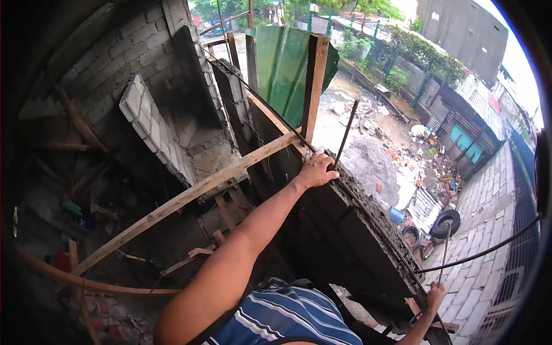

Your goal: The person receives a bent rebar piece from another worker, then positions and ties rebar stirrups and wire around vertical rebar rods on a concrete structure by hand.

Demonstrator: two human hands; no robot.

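My left hand (pixel 316 169) is on the rough concrete top of a dark wall (pixel 362 247), its fingers curled over the edge. A long steel bar (pixel 374 215) runs along that top and passes by the hand. Just right of it, a short rebar (pixel 347 132) sticks up. Near the lower right, my right hand (pixel 436 296) is closed around a thin metal rod (pixel 446 253) that points upward. A wooden beam (pixel 190 195) slants down leftward from an upright wooden post (pixel 315 86) beyond my left hand.
A green corrugated sheet (pixel 276 72) stands behind the post. Down on the left are a broken block wall (pixel 155 129) and loose timber. Outside lie gravel (pixel 374 167), rubbish and a tyre (pixel 445 223). A black curved bar (pixel 489 253) crosses the right side.
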